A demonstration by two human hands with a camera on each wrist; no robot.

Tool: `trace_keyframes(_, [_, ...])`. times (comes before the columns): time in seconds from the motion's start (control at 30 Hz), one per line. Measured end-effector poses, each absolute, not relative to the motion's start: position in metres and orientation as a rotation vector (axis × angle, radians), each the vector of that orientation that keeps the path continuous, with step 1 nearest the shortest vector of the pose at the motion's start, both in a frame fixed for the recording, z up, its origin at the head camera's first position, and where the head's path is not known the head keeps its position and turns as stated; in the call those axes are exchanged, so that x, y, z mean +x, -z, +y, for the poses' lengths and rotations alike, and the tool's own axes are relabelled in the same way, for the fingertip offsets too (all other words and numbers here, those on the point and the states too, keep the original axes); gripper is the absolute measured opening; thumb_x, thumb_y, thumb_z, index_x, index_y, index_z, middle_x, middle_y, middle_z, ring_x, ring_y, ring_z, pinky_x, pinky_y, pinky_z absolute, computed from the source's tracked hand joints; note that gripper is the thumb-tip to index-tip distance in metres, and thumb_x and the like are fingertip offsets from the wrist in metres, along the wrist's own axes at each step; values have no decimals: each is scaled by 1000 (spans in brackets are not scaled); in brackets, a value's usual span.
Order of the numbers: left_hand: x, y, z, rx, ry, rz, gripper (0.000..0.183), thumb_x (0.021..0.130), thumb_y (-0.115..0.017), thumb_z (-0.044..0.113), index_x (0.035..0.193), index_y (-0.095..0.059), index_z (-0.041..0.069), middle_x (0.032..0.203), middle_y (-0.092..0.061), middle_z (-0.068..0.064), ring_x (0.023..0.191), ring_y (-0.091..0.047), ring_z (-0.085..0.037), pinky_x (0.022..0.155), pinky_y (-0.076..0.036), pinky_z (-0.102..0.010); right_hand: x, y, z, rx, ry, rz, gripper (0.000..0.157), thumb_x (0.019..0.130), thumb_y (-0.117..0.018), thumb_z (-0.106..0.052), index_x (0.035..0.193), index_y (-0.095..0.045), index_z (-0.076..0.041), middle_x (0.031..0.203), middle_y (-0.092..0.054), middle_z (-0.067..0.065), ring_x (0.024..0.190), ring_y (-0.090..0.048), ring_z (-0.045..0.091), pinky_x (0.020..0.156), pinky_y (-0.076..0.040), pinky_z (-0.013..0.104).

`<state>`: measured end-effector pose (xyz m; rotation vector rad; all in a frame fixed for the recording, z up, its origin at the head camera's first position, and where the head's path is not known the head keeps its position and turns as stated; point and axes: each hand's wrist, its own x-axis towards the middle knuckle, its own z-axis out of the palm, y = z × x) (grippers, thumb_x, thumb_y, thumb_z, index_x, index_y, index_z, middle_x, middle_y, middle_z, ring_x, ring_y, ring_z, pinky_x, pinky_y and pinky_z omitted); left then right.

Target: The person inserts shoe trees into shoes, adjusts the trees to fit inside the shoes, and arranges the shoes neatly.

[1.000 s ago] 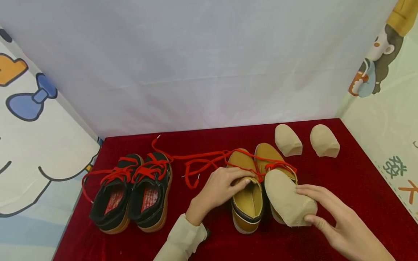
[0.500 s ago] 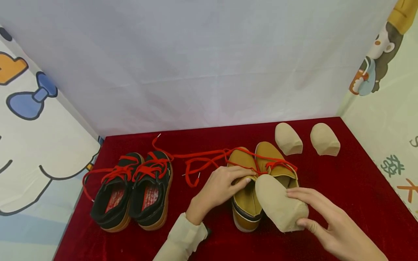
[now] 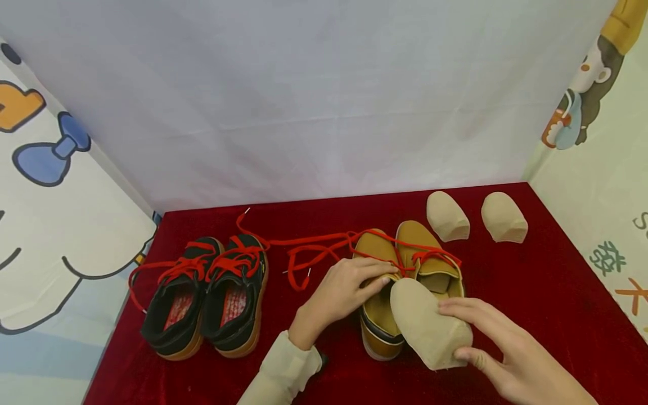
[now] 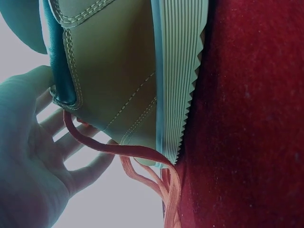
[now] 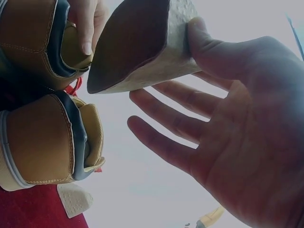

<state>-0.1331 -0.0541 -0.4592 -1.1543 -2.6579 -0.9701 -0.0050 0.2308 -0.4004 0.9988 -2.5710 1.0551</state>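
My left hand [image 3: 344,292] pinches the tongue of the left tan shoe [image 3: 381,344], holding back its opening. In the left wrist view, the side of that tan shoe [image 4: 114,61] shows, with a red lace [image 4: 118,149] running down past the fingers. My right hand [image 3: 501,346] grips a beige toe-shaped shoe insert [image 3: 427,326] between thumb and fingers, its rounded end angled over the left shoe's opening. In the right wrist view, the insert [image 5: 142,52] is held up beside the shoes. The right tan shoe [image 3: 415,233] stands alongside, partly hidden by the insert.
Two more beige inserts, a nearer-left one [image 3: 448,216] and a right one [image 3: 503,217], lie at the back right. A pair of black shoes [image 3: 233,304] with red laces stands on the left. Loose red laces [image 3: 304,243] stretch across the red cloth [image 3: 314,382].
My right hand has carried the insert leftward and slightly nearer, from over the right tan shoe to the left one's opening. My left hand has stayed at the tongue.
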Motion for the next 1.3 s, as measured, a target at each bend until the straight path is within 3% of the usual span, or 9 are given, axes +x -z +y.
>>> trace_keyframes(0.43, [-132,457,-55,-1157,951,-2663,30,107,-60,31,134,-73,26,132,-74,7,122,-70,-10,102,-56,-31,-2,397,225,992,-1001,-2649,76,79,-88,-5,146,-56,-21,141,-60,-5,132,-49,-4,108,-34,1])
trace_keyframes(0.73, [-132,456,-54,-1161,945,-2671,31,107,-61,32,134,-72,25,132,-74,5,123,-70,-11,101,-57,-32,-3,396,217,968,-941,-2754,65,88,-83,-20,145,-54,-33,141,-60,-13,125,-54,0,100,-48,9])
trace_keyframes(0.97, [-132,456,-54,-1151,953,-2670,30,107,-61,32,134,-72,26,132,-73,6,124,-69,-10,104,-56,-32,-10,396,212,1056,-978,-2655,68,85,-85,-13,145,-56,-25,140,-61,-7,128,-52,2,107,-35,2])
trace_keyframes(1.3, [-132,452,-56,-1132,1066,-2754,33,106,-63,30,138,-69,26,137,-71,7,131,-64,-13,111,-51,-35,-15,385,205,1026,-961,-2745,60,91,-81,-21,145,-55,-30,139,-61,-13,122,-55,3,82,-54,14])
